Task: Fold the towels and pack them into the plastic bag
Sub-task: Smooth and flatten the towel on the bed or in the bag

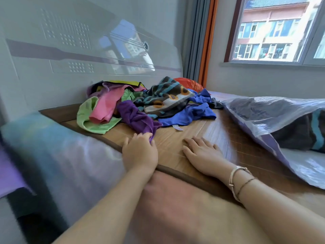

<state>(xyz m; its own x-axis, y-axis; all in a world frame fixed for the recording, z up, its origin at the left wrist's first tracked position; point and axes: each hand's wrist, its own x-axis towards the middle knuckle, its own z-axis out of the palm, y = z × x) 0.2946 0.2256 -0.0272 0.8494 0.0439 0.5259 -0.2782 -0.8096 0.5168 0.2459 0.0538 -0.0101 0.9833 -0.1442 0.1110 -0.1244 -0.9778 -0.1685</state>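
Left hand (139, 149) pinching purple towel (136, 117) corner, right hand (202, 152) flat, released on mat (175, 138). Best dragging it clear, spreading flat before folding.

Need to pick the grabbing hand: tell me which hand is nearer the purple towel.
Left. The left hand grips the purple towel's near end; the right hand lies flat on the mat beside it, apart from it.
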